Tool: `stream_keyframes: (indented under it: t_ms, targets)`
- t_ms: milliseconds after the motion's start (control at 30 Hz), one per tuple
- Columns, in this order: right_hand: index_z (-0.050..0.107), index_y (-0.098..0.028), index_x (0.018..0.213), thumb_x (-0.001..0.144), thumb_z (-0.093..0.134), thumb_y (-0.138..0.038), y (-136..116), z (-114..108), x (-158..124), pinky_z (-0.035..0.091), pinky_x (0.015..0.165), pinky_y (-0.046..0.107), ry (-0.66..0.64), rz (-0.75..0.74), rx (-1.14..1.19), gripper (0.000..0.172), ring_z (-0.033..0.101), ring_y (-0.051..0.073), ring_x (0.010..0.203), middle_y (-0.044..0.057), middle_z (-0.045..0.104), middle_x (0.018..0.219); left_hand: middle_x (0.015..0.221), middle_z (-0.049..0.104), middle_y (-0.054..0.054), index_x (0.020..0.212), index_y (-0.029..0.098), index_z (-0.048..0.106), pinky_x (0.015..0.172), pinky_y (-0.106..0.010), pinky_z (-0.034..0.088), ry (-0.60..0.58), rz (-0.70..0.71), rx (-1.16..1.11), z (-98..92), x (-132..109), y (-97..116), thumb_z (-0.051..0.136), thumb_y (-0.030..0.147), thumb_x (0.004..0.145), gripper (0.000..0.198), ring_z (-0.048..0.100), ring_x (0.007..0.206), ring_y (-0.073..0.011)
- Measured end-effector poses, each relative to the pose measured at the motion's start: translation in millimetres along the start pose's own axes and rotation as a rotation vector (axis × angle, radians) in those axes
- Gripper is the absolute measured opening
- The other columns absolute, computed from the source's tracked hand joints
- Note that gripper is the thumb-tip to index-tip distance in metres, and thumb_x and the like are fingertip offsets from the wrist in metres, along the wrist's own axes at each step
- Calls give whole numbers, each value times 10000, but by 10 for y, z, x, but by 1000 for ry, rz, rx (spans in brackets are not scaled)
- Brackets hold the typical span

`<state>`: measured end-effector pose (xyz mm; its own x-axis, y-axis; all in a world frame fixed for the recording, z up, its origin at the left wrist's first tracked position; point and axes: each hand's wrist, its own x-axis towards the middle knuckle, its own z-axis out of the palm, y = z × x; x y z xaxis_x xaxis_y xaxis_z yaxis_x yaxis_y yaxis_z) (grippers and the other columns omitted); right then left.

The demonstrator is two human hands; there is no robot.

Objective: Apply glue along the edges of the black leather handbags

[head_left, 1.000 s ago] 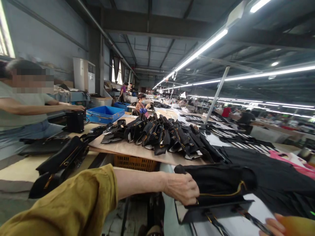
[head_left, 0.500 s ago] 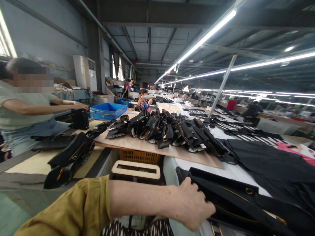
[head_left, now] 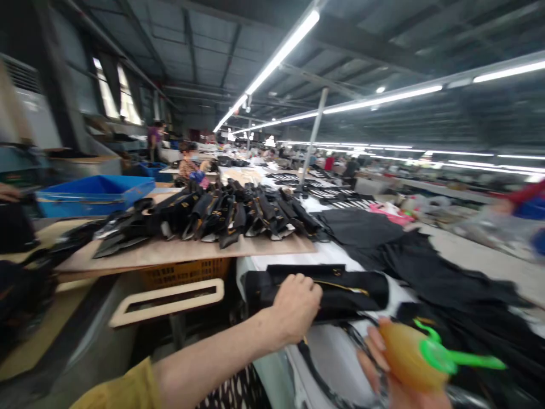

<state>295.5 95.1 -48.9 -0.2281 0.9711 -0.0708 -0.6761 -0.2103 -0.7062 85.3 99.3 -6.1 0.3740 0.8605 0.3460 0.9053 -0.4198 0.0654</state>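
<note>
My left hand (head_left: pixel 298 307), at the end of a mustard sleeve, has its fingers closed on the near side of a black bag (head_left: pixel 368 287) with a gold zip. The bag lies on its side on the white table surface. At the lower right, my right hand (head_left: pixel 372 360) is wrapped round an amber squeeze bottle (head_left: pixel 402 352) with a green cap and a long green spout pointing right. Motion blurs this hand and the bottle. Between my hands, a black strap (head_left: pixel 313 369) with gold-coloured metal hangs down in front of the bag.
Several black bags (head_left: pixel 227 218) are heaped on a board ahead. An oblong wooden frame (head_left: pixel 123 318) stands left of my forearm, near an orange crate (head_left: pixel 183 272). A blue bin (head_left: pixel 97 196) sits farther left. Black fabric (head_left: pixel 451 272) covers the right side; a co-worker's red sleeve (head_left: pixel 525 196) shows beyond.
The view has swung right. My right hand and the squeeze bottle have come into sight. My left hand stays on the black bag, which now lies more fully in view.
</note>
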Motion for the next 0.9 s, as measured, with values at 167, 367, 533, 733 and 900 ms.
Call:
stream_keyframes:
  t_ms: [167,367,533,733,900]
  targets:
    - [636,-211,1014,653,765,-443,96,135,-165,404,525,252,-5,-152,97,448,418,116,557,8,526,769,927,602,-93,825,155,551,698,-313,420,38,-150,-211,66,19,-20,376,89,837,188,573,834,-213]
    - [640,-210,1033,743,690,-510,163,234,-278,407,573,280,-107,-151,194,420,442,142,606,30,551,786,750,618,-18,935,177,527,657,-250,408,111,-384,-453,30,72,-72,285,59,802,300,583,705,-153]
    - [648,-194,1043,715,720,-523,167,281,-429,437,693,327,-123,-103,245,470,512,181,726,70,595,860,754,595,-5,840,183,560,718,-266,388,194,-436,-757,35,123,-55,307,49,704,317,565,751,-162]
    - [635,-213,1075,734,741,-403,-195,110,-661,484,702,368,12,-137,322,405,561,197,758,84,638,938,601,458,31,697,199,462,616,-264,328,208,-464,-743,32,193,-41,317,82,678,188,469,620,-155]
    - [611,-182,1109,718,779,-336,-528,-100,-745,467,485,202,169,-262,395,452,528,108,614,125,609,1161,595,438,31,674,200,448,599,-255,332,194,-426,-764,23,192,-7,307,103,677,171,464,621,-154]
